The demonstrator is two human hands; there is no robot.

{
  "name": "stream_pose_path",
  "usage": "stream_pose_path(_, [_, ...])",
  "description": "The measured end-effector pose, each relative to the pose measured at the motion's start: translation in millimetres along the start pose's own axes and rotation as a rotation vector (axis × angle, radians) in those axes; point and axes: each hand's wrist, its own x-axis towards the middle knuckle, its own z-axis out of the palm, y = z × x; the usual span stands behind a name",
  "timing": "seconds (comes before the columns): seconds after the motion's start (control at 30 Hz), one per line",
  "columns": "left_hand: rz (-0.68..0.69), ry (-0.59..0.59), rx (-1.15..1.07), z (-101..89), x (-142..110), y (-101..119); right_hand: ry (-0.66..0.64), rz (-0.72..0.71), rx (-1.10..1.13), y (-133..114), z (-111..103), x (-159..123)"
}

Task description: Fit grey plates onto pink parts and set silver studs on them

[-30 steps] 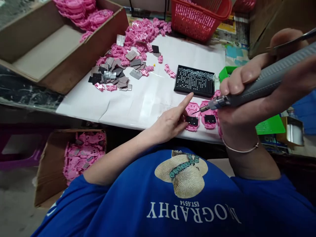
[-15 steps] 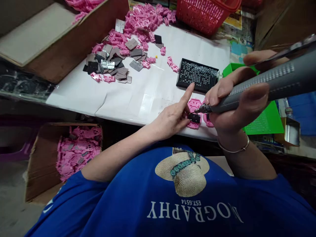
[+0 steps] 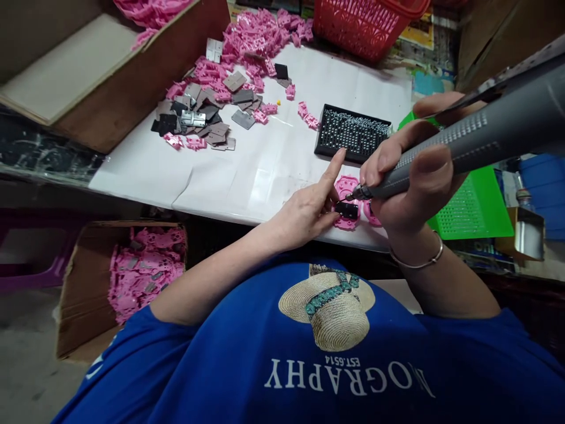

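In my right hand (image 3: 410,165) is a grey electric screwdriver (image 3: 468,132), its fingers wrapped round the ribbed body. The tip slants down to the left, over a pink plastic part (image 3: 346,184) at the table's front edge. A black plate (image 3: 346,210) lies on that part. My left hand (image 3: 304,215) grips the part's left side between thumb and bent fingers, with the index finger stretched out toward a black screw tray (image 3: 353,132) full of small screws. Beside it, a second pink part (image 3: 371,215) is partly covered by my right hand.
Pink pieces (image 3: 251,35) and grey and black plates (image 3: 212,118) are heaped at the back left. A red basket (image 3: 362,26) stands behind, a green basket (image 3: 474,206) on the right. Cardboard boxes stand left, one (image 3: 83,294) below the table holding pink parts.
My right hand and the screwdriver have shifted slightly left, and the tool's rear end has swung a little. My left hand keeps its hold on the pink part.
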Motion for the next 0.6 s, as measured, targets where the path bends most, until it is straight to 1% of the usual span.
stream_pose_path(0.17, [0.001, -0.003, -0.022, -0.1, -1, 0, -0.054, -0.01, 0.071, -1, 0, 3])
stream_pose_path(0.27, [0.001, 0.01, -0.035, 0.7, -1, -1, -0.025, -0.036, 0.146, -4, 5, 5])
stream_pose_path(0.33, [0.005, 0.048, -0.04, 0.6, -1, -3, 0.025, -0.035, 0.165, -10, 9, 7])
stream_pose_path(0.4, [0.025, 0.119, -0.041, -0.3, 0, -4, 0.071, 0.0, 0.146, -18, 9, 11])
stream_pose_path(0.47, [0.045, 0.179, -0.039, -2.0, 0, -4, 0.068, 0.043, 0.126, -28, 2, 19])
stream_pose_path(0.53, [0.042, 0.188, -0.058, -3.9, 0, -1, -0.022, 0.086, 0.104, -37, -15, 30])
stream_pose_path(0.6, [0.002, 0.145, -0.113, -5.5, 0, 4, -0.256, 0.196, 0.036, -45, -37, 41])
